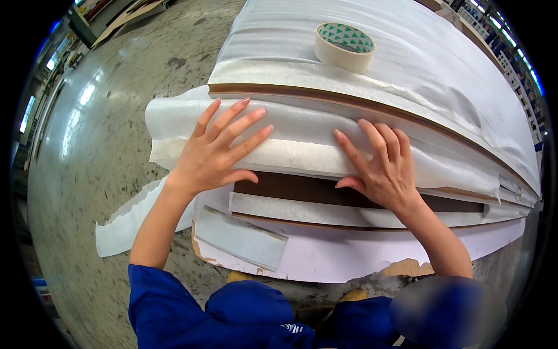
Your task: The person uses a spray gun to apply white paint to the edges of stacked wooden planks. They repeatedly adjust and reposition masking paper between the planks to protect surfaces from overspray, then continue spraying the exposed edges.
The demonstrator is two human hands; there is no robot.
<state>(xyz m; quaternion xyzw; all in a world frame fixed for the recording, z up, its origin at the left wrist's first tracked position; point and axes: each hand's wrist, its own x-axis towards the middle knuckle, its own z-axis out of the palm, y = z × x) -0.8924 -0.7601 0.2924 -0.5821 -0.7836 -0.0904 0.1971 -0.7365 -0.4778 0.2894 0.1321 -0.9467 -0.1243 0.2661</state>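
Both my hands press on a sheet of white foam wrap that hangs over the near edge of a stack of brown panels. My left hand lies with fingers spread on the sheet's left part. Farther right, my right hand rests on it with fingers stretched and slightly bent, thumb apart. Below the wrap shows a dark brown panel with a strip of masking tape along its near edge. A roll of masking tape lies on the wrapped top of the stack.
A loose white foam strip trails onto the concrete floor at left. Under the stack is a white board with torn brown edges, and a pale rectangular piece lies on it. Boards stand at far left.
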